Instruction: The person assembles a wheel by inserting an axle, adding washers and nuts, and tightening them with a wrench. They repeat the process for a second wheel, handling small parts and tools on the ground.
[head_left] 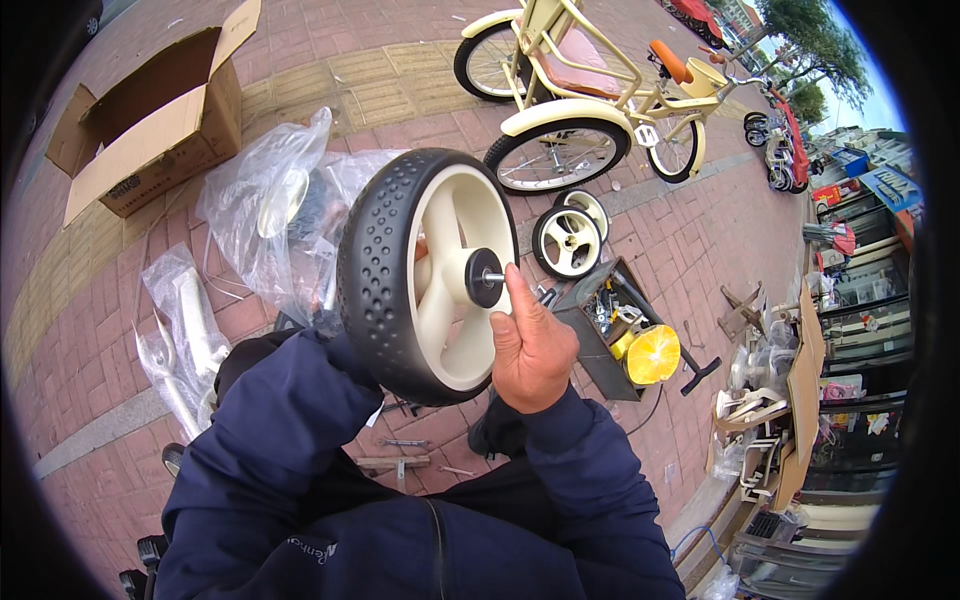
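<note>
A cream wheel (440, 225) with a knobbly black tyre is held up in front of me, tilted, its spoked side toward the right. A short metal axle (492, 278) sticks out of its black hub cap. My left hand (421, 262) is behind the wheel and supports it; only a bit of skin shows through a spoke gap. On the other side, my right hand (537, 350) has its index fingertip against the axle end and its thumb lower down by the hub. The remaining fingers of that hand are curled and partly hidden.
An open cardboard box (150, 150) and plastic-wrapped parts (265, 210) lie at left. Ahead stands a cream tricycle (570, 120), with two small wheels (568, 243) nearby. A metal toolbox (590, 345) holding a yellow round thing (652, 354) sits at right. Wrenches (405, 442) lie between my feet.
</note>
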